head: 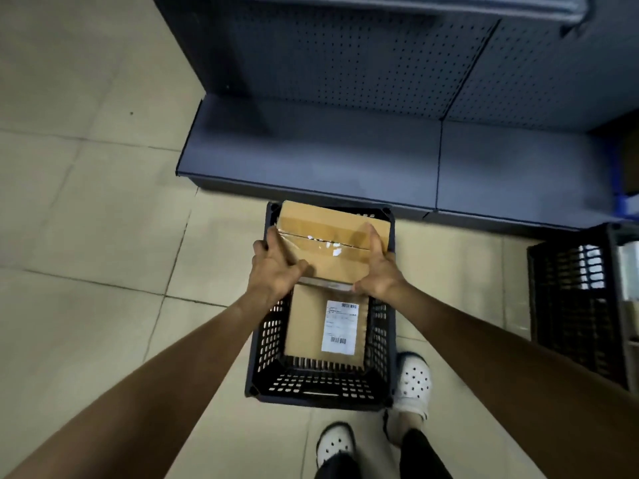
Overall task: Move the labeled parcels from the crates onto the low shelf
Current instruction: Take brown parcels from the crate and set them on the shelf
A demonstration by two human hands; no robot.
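While your left hand [276, 267] and right hand [377, 271] clasp the brown parcel [325, 236] by its short ends, fingers wrapped round the edges, it sits over the far half of the black crate [266, 340]. Its long axis runs crosswise, with clear tape along the top. Just beyond the crate runs the low shelf [311, 150]; inside lies a labeled parcel [311, 323].

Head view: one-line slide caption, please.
Left hand and right hand grip a taped parcel over a black crate holding a labeled parcel, before the low shelf.
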